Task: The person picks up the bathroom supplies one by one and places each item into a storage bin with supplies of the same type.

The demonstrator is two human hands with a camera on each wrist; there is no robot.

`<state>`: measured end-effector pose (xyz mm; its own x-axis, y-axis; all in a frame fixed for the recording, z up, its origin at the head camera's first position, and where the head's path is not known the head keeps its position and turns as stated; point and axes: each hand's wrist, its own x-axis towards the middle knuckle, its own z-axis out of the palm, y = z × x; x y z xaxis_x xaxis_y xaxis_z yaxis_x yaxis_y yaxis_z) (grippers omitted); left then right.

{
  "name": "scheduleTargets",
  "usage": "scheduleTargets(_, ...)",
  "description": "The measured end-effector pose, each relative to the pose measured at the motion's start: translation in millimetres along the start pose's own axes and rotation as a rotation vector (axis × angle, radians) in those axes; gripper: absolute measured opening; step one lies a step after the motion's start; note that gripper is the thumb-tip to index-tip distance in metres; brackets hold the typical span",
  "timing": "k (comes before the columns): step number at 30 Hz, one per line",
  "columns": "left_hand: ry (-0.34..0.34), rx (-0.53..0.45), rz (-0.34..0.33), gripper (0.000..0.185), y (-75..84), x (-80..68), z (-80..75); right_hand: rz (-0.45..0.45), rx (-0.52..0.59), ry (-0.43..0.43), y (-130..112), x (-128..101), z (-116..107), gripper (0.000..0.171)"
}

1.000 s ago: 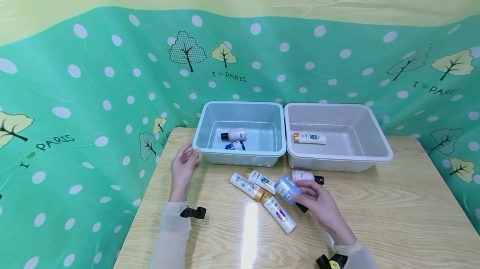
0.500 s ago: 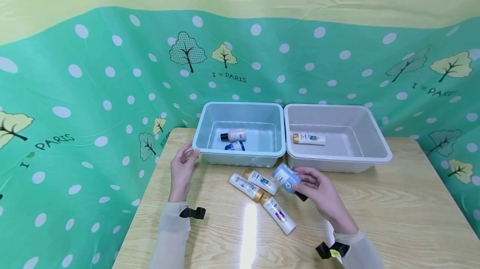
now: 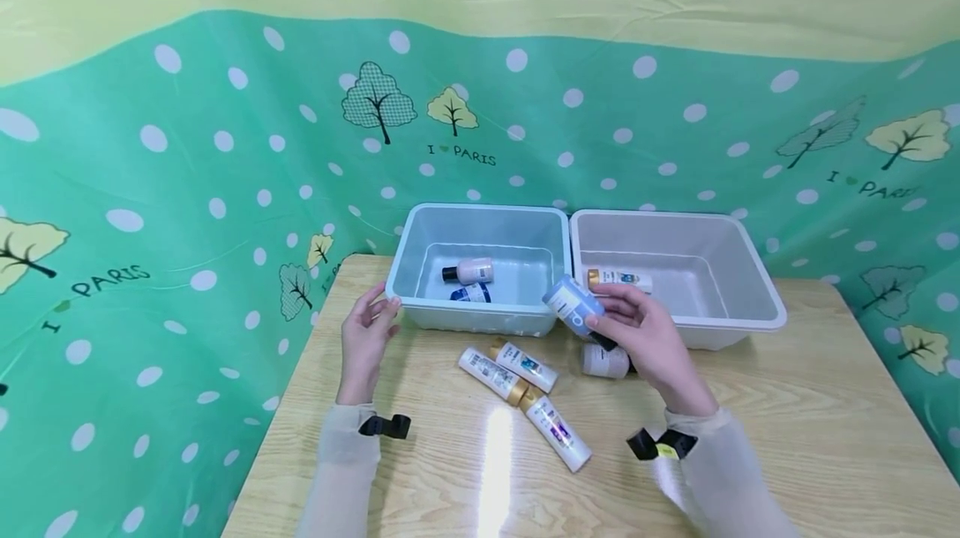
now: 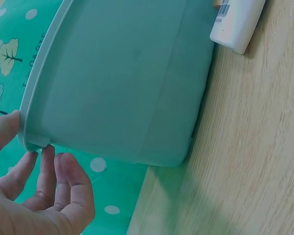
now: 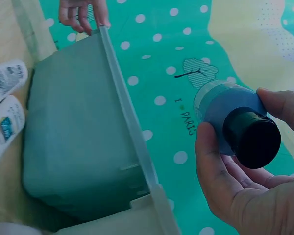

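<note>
My right hand (image 3: 637, 325) holds a blue bottle with a black cap (image 3: 572, 304) between thumb and fingers. The bottle is tilted, over the near rims where the two bins meet. In the right wrist view its black cap (image 5: 254, 139) faces the camera. My left hand (image 3: 367, 338) pinches the near left corner of the light blue bin (image 3: 480, 317), thumb on the rim and fingertips under the lip, as the left wrist view shows. Inside that bin lie a pale pink bottle with a black cap (image 3: 474, 271) and a dark blue and white container (image 3: 471, 294).
A pale grey bin (image 3: 697, 323) stands right of the blue one, with a gold-capped white bottle (image 3: 630, 280) inside. Three more gold-capped white bottles (image 3: 558, 429) lie on the wooden table (image 3: 420, 471). Another pale pink bottle (image 3: 604, 361) lies under my right hand. A green patterned cloth (image 3: 300, 138) hangs behind.
My right hand has lifted the blue bottle away from the bottles on the table, up and forward to the bins' near rims. The left hand stays at the blue bin's corner.
</note>
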<state>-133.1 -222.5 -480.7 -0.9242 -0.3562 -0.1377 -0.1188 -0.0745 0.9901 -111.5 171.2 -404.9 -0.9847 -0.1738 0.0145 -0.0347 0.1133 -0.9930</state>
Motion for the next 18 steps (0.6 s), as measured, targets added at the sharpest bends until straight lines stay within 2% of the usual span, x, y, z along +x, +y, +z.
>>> scheduleTargets(6,0.011,0.022,0.005,0.052,0.9,-0.7,0.4,0.013,0.018,-0.029,-17.3,29.0,1.0,0.056)
scheduleTargets(12,0.001,0.013,0.013,0.053,1.6,-0.6,0.9,0.016,0.107,-0.097,-37.0,65.1,8.6,0.055)
scheduleTargets(18,-0.004,0.025,0.022,0.054,0.7,0.3,-0.7,0.044,0.066,-0.130,-55.0,105.8,21.6,0.051)
